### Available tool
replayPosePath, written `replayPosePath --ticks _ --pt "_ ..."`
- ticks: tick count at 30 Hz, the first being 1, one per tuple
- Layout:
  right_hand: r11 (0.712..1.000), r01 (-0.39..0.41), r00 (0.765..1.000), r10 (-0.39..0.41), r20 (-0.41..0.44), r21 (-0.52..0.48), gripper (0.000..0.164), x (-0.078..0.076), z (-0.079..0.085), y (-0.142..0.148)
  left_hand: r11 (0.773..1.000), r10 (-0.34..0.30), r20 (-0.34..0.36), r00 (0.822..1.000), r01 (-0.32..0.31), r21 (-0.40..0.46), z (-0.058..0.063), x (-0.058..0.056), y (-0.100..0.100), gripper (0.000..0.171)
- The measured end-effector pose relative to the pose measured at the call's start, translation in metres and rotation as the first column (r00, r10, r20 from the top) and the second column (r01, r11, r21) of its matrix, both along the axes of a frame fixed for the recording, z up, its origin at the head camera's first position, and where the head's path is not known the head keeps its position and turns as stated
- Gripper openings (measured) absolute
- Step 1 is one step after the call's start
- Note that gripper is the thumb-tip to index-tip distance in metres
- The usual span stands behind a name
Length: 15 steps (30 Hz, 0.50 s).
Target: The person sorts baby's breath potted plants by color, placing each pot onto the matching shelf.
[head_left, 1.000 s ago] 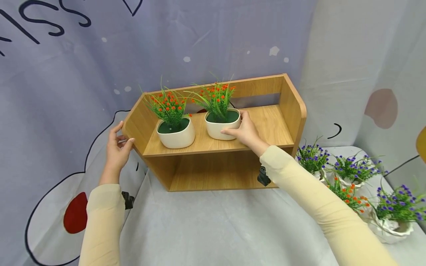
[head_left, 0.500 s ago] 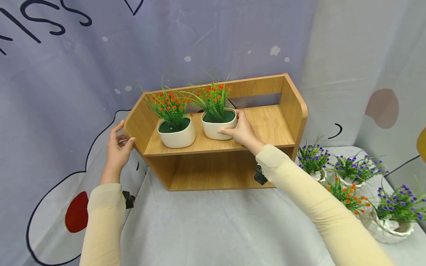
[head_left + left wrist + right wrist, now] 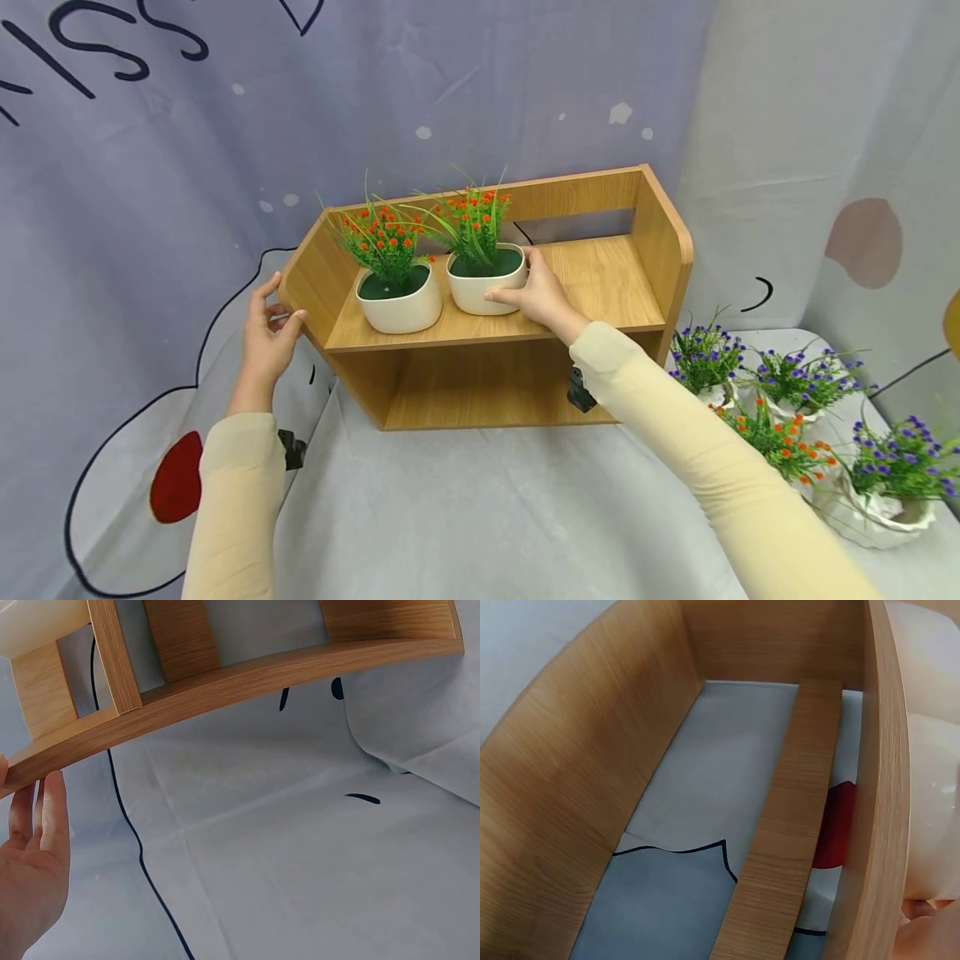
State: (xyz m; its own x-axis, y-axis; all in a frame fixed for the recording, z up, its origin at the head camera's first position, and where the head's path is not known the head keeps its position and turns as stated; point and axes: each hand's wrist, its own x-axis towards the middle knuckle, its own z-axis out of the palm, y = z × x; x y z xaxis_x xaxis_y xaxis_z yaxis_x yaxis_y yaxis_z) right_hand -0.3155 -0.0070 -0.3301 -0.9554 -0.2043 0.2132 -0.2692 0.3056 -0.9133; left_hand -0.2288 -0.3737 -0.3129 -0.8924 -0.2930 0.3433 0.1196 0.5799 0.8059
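Two white oval flowerpots of orange flowers stand side by side on the upper board of a wooden shelf [image 3: 600,267]. My right hand [image 3: 543,292] holds the right-hand pot [image 3: 480,293], thumb across its front and fingers at its right side. The left-hand pot [image 3: 401,310] stands a narrow gap away, near the left side panel. My left hand [image 3: 270,337] grips the edge of that panel [image 3: 82,742], with thumb and fingertips on it. In the right wrist view the two pots [image 3: 934,802] show at the right edge, with part of my hand [image 3: 930,934] below.
On the right, several white pots with purple flowers [image 3: 900,458] and orange flowers [image 3: 783,442] stand on a white surface. The shelf's lower compartment [image 3: 480,383] faces me. A printed curtain [image 3: 450,92] hangs behind, and pale grey cloth [image 3: 480,508] covers the front.
My right hand has slid the right-hand pot leftward along the upper board, narrowing the gap to the other pot. My left hand has stayed on the side panel.
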Motion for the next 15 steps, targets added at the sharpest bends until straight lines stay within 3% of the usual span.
replayPosePath --ticks 7,15 --pt "0.999 -0.031 1.000 0.031 0.000 -0.015 0.086 -0.0023 -0.0011 -0.0057 1.000 0.009 -0.013 1.000 -0.009 -0.018 -0.0020 -0.0001 0.0001 0.064" --pt "0.999 -0.031 0.999 0.032 0.011 -0.012 0.086 -0.0020 -0.0026 -0.0087 1.000 -0.002 -0.017 1.000 0.003 0.028 0.0018 0.0011 0.0050 0.064"
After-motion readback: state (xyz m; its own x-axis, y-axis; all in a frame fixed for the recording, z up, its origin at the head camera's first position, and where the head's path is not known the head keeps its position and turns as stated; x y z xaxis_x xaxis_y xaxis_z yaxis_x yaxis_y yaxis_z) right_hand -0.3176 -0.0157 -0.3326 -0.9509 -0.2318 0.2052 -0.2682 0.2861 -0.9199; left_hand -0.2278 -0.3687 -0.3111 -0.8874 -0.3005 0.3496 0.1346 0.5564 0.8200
